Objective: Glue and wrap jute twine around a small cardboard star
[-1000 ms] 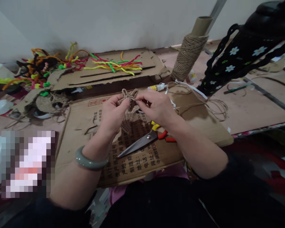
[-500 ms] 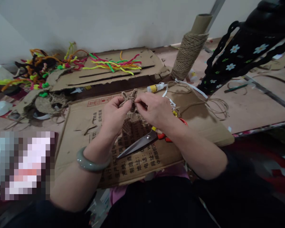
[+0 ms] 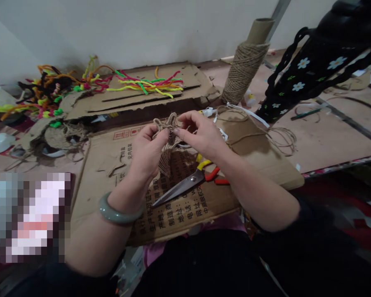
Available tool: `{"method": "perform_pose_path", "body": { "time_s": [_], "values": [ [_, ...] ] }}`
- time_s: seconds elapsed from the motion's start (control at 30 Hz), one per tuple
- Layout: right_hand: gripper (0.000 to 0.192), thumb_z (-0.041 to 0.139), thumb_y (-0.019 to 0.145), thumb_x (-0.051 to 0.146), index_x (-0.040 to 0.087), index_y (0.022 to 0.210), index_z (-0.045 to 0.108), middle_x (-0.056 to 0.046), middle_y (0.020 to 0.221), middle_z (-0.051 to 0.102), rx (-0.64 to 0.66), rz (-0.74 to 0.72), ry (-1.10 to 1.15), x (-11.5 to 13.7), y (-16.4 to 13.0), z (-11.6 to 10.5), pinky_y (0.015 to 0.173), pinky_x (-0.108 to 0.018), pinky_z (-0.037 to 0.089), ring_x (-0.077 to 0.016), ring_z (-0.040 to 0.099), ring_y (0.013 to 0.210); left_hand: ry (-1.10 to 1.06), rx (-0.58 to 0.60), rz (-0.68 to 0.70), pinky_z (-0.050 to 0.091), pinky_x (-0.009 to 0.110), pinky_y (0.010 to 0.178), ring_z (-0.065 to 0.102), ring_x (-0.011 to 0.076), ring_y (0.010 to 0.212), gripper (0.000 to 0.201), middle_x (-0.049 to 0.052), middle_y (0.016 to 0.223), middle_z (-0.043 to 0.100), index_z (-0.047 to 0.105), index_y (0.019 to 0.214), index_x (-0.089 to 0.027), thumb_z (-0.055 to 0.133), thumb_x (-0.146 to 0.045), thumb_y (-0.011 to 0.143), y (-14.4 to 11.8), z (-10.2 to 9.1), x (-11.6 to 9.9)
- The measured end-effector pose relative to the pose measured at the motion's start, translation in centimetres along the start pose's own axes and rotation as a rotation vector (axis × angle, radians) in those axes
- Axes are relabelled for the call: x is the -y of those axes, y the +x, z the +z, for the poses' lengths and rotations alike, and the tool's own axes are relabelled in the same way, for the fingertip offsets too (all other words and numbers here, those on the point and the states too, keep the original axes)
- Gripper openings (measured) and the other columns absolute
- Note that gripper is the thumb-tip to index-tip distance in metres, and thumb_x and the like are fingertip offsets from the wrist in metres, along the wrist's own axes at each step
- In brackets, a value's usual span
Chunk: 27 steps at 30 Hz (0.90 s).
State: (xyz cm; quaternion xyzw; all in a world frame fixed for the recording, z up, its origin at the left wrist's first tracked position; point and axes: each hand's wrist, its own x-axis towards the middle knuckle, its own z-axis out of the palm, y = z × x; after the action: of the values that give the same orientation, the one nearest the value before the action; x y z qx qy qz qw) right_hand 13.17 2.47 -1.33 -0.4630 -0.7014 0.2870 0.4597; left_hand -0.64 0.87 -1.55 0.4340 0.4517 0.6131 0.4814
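Observation:
A small craft piece wound in jute twine (image 3: pixel 165 154), with a star-like twine bow on top, is held up over a flattened cardboard sheet (image 3: pixel 117 165). My left hand (image 3: pixel 146 150) grips its left side; a green bangle sits on that wrist. My right hand (image 3: pixel 200 136) pinches the bow's right side with fingertips. Scissors with red and yellow handles (image 3: pixel 188 183) lie on the cardboard just below my hands.
A tall spool of jute twine (image 3: pixel 244 70) stands at the back right, loose twine (image 3: pixel 278 138) trailing from it. Coloured pipe cleaners (image 3: pixel 148 84) lie on cardboard at the back and in a heap (image 3: pixel 46 95) at left. A glue tube (image 3: pixel 207 111) and a black flowered strap (image 3: pixel 299 74) sit nearby.
Both hands shifted slightly at the bow, the right fingertips moving up along its right side. The scissors' handles show more now. The piece stays in hand.

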Motion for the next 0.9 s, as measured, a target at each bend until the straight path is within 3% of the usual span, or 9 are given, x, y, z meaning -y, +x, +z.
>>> {"method": "perform_pose_path", "body": {
  "time_s": [0.13, 0.23, 0.43, 0.63, 0.73, 0.9],
  "values": [
    [0.022, 0.059, 0.069, 0.023, 0.015, 0.09, 0.058, -0.003, 0.089, 0.065, 0.099, 0.009, 0.211, -0.2, 0.4, 0.0, 0.073, -0.029, 0.047, -0.0123, 0.057, 0.079, 0.013, 0.041, -0.021, 0.042, 0.022, 0.06, 0.051, 0.0073, 0.057, 0.01, -0.003, 0.065, 0.058, 0.059, 0.066, -0.017, 0.069, -0.02, 0.065, -0.2, 0.0, 0.0],
    [0.02, 0.058, 0.066, 0.017, 0.013, 0.085, 0.058, -0.003, 0.083, 0.065, 0.141, 0.046, 0.293, 0.0, 0.7, -0.6, 0.069, -0.027, 0.047, -0.0109, 0.056, 0.072, 0.074, 0.13, -0.069, 0.044, 0.024, 0.065, 0.055, 0.0097, 0.062, 0.012, -0.001, 0.067, 0.062, 0.062, 0.068, -0.016, 0.071, -0.024, 0.065, -0.1, -0.3, -0.4],
    [0.02, 0.056, 0.066, 0.012, 0.012, 0.085, 0.062, -0.002, 0.08, 0.065, 0.333, 0.041, 0.175, 0.4, 0.9, -2.5, 0.063, -0.024, 0.045, -0.0095, 0.054, 0.067, 0.293, 0.238, -0.154, 0.036, 0.023, 0.051, 0.047, 0.0089, 0.051, 0.016, -0.001, 0.058, 0.058, 0.064, 0.063, -0.016, 0.073, -0.029, 0.063, 0.2, -1.2, -1.3],
    [0.021, 0.055, 0.07, 0.011, 0.014, 0.088, 0.065, -0.001, 0.081, 0.067, 0.53, -0.046, 0.016, 0.6, 0.7, -2.8, 0.063, -0.023, 0.044, -0.01, 0.056, 0.07, 0.403, 0.449, -0.236, 0.034, 0.024, 0.049, 0.049, 0.0114, 0.052, 0.01, 0.0, 0.057, 0.059, 0.068, 0.064, -0.017, 0.069, -0.026, 0.064, 0.1, -1.5, -1.7],
    [0.023, 0.058, 0.073, 0.016, 0.013, 0.094, 0.064, -0.002, 0.083, 0.066, 0.446, -0.058, 0.023, 0.4, 0.7, -2.6, 0.063, -0.024, 0.044, -0.0102, 0.056, 0.07, 0.371, 0.398, -0.206, 0.034, 0.024, 0.049, 0.048, 0.0106, 0.051, 0.007, 0.0, 0.058, 0.06, 0.069, 0.064, -0.017, 0.07, -0.024, 0.063, 0.1, -1.4, -1.6],
    [0.019, 0.058, 0.078, 0.028, 0.015, 0.091, 0.065, -0.002, 0.081, 0.063, 0.098, -0.195, -0.134, 0.0, 0.7, -2.3, 0.064, -0.025, 0.04, -0.0102, 0.051, 0.068, 0.254, 0.186, -0.128, 0.036, 0.023, 0.05, 0.047, 0.0088, 0.05, 0.004, -0.001, 0.058, 0.06, 0.067, 0.061, -0.017, 0.07, -0.019, 0.062, 0.5, -1.3, -1.1]
  ]
}}
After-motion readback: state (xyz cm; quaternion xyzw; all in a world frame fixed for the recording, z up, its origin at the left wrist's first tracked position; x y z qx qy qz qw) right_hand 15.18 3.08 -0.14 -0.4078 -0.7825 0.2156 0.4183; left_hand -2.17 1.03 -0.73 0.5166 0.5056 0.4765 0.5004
